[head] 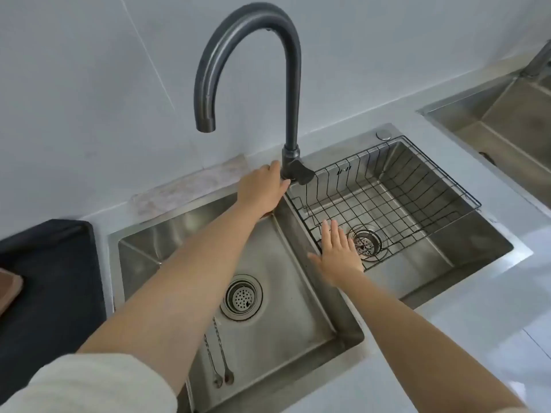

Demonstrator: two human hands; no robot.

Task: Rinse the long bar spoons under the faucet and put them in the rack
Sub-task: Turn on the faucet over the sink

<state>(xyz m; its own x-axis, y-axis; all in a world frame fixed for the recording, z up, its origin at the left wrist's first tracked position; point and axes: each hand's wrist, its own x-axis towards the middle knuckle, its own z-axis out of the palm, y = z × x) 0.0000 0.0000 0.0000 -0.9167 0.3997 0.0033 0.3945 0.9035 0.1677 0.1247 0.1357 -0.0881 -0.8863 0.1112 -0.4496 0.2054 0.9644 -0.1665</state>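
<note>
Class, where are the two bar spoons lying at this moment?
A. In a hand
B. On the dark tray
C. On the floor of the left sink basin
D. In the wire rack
C: the spoons lie side by side on the left basin floor near the drain, apart from both hands and the rack.

left arm stretched far, left hand (262,189) curled, fingers (275,168) bent at the far end. right arm reaches less far; right hand (338,251) flat, palm down, fingers (334,232) straight and together.
</note>
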